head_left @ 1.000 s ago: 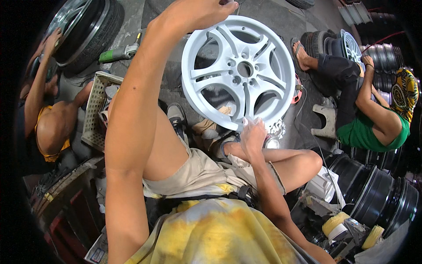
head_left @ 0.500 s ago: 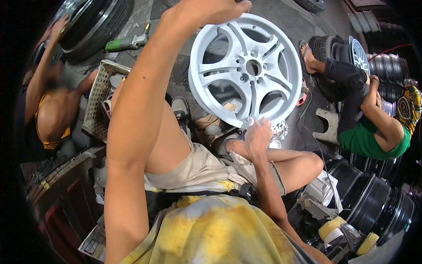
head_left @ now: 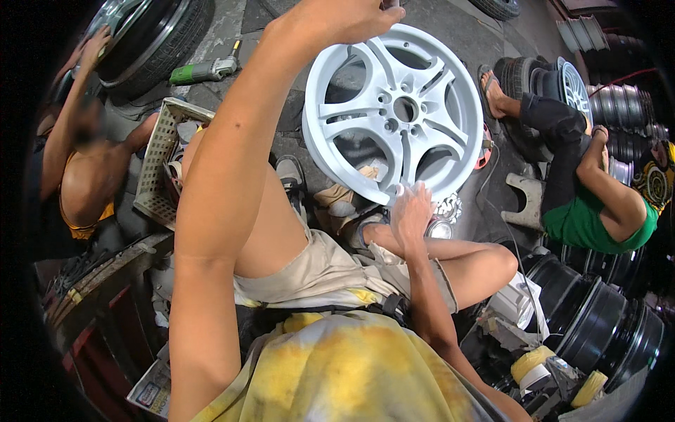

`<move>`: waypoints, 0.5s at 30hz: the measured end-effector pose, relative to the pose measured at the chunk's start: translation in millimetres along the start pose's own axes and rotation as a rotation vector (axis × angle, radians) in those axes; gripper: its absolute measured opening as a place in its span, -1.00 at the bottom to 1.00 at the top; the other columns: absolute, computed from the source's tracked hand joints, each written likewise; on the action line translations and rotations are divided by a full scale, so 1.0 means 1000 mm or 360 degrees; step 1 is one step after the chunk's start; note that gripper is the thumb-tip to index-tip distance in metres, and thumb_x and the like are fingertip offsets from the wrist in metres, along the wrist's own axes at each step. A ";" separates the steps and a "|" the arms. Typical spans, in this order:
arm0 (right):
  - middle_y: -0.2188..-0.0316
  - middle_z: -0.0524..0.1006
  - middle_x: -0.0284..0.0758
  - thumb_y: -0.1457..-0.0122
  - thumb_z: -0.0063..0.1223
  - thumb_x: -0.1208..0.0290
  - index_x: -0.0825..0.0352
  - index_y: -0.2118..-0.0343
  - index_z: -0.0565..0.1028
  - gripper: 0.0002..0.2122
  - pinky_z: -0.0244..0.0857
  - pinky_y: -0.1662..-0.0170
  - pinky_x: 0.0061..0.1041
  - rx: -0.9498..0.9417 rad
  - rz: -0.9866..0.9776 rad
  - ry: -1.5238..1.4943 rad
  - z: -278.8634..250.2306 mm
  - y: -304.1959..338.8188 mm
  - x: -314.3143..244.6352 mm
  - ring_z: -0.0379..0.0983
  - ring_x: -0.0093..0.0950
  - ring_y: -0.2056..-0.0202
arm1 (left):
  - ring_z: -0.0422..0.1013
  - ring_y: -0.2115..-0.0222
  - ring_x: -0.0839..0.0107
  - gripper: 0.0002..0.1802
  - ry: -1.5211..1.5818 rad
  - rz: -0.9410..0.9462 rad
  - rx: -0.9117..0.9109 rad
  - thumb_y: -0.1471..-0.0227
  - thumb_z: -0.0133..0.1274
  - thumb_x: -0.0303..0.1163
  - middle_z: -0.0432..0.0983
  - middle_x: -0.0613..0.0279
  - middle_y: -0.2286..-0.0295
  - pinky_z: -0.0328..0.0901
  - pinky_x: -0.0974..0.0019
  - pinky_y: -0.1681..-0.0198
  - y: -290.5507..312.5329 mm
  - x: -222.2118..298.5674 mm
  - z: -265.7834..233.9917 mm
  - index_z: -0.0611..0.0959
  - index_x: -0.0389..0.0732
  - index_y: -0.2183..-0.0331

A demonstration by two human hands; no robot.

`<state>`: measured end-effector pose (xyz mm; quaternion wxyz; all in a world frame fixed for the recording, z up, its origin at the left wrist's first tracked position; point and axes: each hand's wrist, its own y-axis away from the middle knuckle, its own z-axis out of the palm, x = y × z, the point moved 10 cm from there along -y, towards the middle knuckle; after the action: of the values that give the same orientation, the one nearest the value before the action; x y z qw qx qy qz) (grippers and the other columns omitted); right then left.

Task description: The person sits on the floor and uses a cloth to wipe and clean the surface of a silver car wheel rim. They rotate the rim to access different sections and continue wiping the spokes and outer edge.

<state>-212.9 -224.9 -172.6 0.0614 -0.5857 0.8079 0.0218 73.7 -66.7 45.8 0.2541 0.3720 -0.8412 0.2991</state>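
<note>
A pale grey alloy wheel rim [head_left: 444,105] with split spokes stands tilted in front of me, its face toward me. My right hand [head_left: 413,214], whitened with dust, is closed on the rim's near edge, with thumb and fingertips showing at the lip. My left arm reaches across to the rim's far left edge. There my left hand [head_left: 358,20] is just above the lip, its fingers curled near the picture's upper border. What those fingers hold, if anything, is hidden.
A green angle grinder [head_left: 204,70] lies on the floor beside a beige plastic crate [head_left: 156,165]. One co-worker [head_left: 88,186] sits at the left near a tyre [head_left: 165,53]; another [head_left: 598,204] sits at the right. Black wheel rims [head_left: 594,316] are stacked lower right. A cable [head_left: 498,190] crosses the floor.
My left hand has shifted a little to the right along the rim's far edge. My right hand stays at the near edge, and the wheel rim has hardly moved.
</note>
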 end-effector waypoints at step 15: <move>-0.10 0.40 0.05 -0.29 -0.07 0.27 0.33 0.09 0.59 -0.70 0.13 -0.05 0.09 -0.0285 0.0109 -0.0105 0.019 0.000 0.018 0.31 0.02 -0.08 | 0.54 0.35 -0.15 -0.69 -0.0144 -0.0103 -0.0033 -0.07 0.09 -0.29 0.58 -0.26 0.44 0.39 0.01 0.24 -0.001 0.004 0.000 0.68 -0.39 0.34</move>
<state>-216.8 -240.2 -194.1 0.0347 -0.5599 0.8198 0.1154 72.3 -69.3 49.0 0.2292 0.4094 -0.8424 0.2649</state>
